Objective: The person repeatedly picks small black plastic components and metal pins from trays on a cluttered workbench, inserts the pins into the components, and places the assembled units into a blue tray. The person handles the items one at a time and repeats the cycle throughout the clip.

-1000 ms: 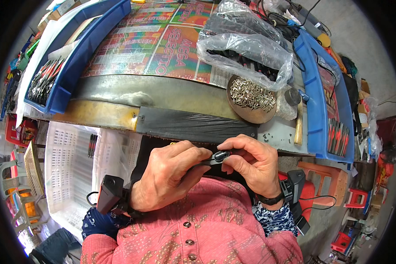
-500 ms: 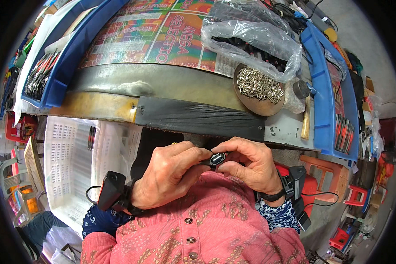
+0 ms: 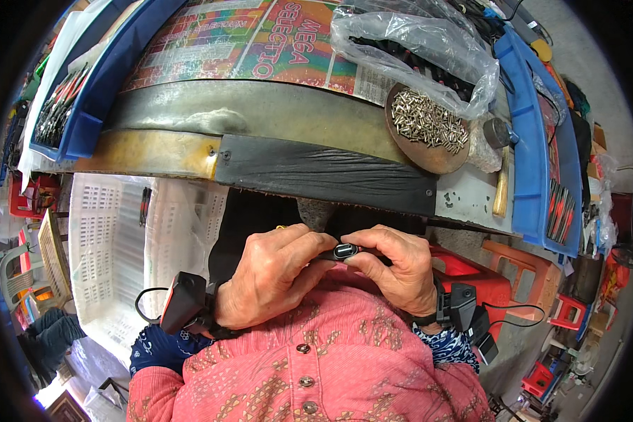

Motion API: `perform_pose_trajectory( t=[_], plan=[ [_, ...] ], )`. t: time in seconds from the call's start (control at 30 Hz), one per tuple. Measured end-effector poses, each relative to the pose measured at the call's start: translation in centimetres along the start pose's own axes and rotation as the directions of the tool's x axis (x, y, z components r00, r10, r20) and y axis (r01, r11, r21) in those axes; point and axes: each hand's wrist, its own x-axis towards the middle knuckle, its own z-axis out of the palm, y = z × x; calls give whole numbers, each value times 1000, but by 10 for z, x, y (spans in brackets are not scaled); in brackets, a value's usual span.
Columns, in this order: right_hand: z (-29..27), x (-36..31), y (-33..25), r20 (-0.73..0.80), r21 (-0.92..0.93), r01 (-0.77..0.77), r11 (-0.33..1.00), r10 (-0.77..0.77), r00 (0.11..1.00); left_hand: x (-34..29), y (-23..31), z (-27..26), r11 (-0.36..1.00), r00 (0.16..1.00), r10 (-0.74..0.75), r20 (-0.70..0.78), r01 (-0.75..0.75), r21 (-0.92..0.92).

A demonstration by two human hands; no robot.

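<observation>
Close in front of my chest, both hands pinch one small black piece (image 3: 345, 251) with a shiny pale oval rim on its upper face. My left hand (image 3: 271, 278) grips its left side between thumb and fingers. My right hand (image 3: 395, 267) holds the right side, thumb below and forefinger above; a bit of red shows near these fingertips. The rest of the piece is hidden by my fingers, so its exact kind cannot be told. Beyond my hands runs the bench edge, faced with a black strip (image 3: 323, 172).
On the bench sit a round dish (image 3: 429, 162) of short metal pins (image 3: 429, 119), a clear plastic bag (image 3: 415, 42) of dark parts and a wooden handle (image 3: 501, 186). Blue trays (image 3: 84, 133) with black-and-red pieces flank it. A white crate (image 3: 109, 239) stands left, a red stool (image 3: 478, 281) right.
The black piece has turned a little in my fingers, its oval face lying more level. My right hand's fingers have straightened and its wrist has shifted slightly. The whole view has moved a bit.
</observation>
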Motion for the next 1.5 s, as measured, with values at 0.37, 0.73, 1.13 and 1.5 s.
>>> perform_pose_trajectory(
  t=[0.37,0.73,1.13,1.5],
  plan=[
    [-3,-5,-1,79,76,-95,993,89,993,-8,-2,5,999,999,17,-30,-16,30],
    [7,-17,3,92,164,-159,974,145,985,-17,-7,13,999,999,33,5,-33,-2],
    [3,-13,3,41,77,-110,991,107,993,-8,-10,9,999,999,35,14,-35,24],
    [2,-14,5,44,96,-70,993,66,997,-8,-7,9,997,999,45,9,-46,56]
  ],
)
